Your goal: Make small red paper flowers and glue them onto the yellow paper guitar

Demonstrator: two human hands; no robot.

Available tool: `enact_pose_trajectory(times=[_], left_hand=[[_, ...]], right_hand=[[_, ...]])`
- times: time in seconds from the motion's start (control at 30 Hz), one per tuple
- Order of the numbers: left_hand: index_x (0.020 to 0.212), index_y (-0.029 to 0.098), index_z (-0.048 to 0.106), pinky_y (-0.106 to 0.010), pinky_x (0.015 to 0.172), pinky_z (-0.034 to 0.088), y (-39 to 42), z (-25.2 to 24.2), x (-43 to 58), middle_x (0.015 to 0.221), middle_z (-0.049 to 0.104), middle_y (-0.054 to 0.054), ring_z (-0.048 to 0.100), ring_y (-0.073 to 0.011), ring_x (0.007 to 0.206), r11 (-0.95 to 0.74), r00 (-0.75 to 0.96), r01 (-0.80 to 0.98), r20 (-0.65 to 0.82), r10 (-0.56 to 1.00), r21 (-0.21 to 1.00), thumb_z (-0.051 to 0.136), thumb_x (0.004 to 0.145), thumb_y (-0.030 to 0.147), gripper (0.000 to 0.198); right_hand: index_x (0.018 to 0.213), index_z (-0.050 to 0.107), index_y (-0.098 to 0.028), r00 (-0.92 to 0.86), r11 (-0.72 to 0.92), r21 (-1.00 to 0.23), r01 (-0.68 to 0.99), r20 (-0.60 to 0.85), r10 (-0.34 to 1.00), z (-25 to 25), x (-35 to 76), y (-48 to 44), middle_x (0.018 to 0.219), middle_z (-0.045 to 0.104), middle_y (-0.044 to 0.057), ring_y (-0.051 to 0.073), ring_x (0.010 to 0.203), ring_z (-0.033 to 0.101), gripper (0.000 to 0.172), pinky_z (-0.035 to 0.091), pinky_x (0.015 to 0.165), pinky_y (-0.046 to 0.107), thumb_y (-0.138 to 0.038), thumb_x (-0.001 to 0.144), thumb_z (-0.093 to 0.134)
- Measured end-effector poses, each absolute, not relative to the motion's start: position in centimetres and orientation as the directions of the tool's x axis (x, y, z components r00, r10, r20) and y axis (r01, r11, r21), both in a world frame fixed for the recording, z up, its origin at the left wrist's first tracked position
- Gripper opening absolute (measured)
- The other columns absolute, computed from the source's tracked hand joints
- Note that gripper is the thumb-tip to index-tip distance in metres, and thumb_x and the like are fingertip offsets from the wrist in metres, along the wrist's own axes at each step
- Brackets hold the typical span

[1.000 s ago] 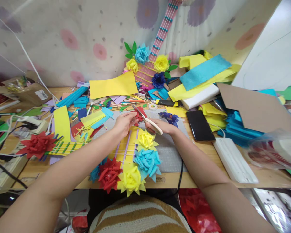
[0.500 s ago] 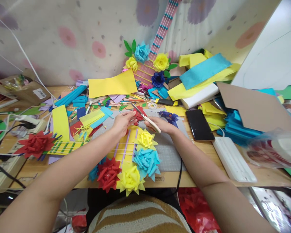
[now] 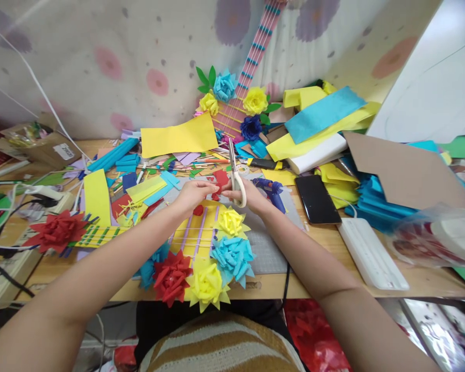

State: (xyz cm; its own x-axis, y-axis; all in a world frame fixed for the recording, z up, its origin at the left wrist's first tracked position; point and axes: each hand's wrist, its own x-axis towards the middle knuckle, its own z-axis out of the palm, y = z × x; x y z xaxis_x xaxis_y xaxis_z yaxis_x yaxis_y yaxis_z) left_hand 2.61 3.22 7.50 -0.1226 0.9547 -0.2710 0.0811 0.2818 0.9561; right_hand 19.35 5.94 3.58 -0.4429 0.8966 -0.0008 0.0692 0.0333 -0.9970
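My left hand pinches a small piece of red paper above the grey cutting mat. In my right hand are white-handled scissors, their blades pointing up and away from the paper. The fingertips of my right hand also reach the red paper's edge. Below my hands lies a yellow paper guitar with purple strips and strings. Around its body sit a yellow flower, a blue flower and a red flower. Another red flower is at the neck's end.
A blue glue gun lies on the mat, right of my hands, with a black phone beyond it. A white power strip is farther right. Paper scraps and sheets cover the back; a pink guitar leans on the wall.
The scissors have swung from across the red paper to upright, blades away from it. My right hand has come closer to the left, its fingertips now at the paper.
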Motion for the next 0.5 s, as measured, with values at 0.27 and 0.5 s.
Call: enact_pose_trajectory(times=[0.27,0.5], left_hand=[[0.055,0.018,0.071,-0.025,0.054,0.043,3.4,7.7,3.3,0.057,0.064,-0.003,0.054,-0.0127,0.055,0.271,-0.018,0.086,-0.271,0.962,0.959,0.076,0.059,0.023,0.008],[0.061,0.016,0.068,-0.023,0.050,0.038,4.5,8.3,2.5,0.059,0.065,-0.003,0.054,-0.0111,0.052,0.236,0.077,0.267,-0.265,0.961,0.934,0.078,0.050,0.019,0.016]], right_hand=[[0.073,0.044,-0.019,-0.342,0.056,-0.997,0.051,0.036,0.939,2.9,18.7,6.1,0.064,0.049,-0.004,0.010,0.058,0.044,0.045,0.036,0.055,0.026,-0.046,0.055,0.075],[0.072,0.041,-0.020,-0.423,0.055,-0.993,0.106,0.005,0.906,3.6,18.3,5.8,0.063,0.047,-0.005,0.010,0.059,0.046,0.047,0.037,0.056,0.025,-0.043,0.050,0.076]])
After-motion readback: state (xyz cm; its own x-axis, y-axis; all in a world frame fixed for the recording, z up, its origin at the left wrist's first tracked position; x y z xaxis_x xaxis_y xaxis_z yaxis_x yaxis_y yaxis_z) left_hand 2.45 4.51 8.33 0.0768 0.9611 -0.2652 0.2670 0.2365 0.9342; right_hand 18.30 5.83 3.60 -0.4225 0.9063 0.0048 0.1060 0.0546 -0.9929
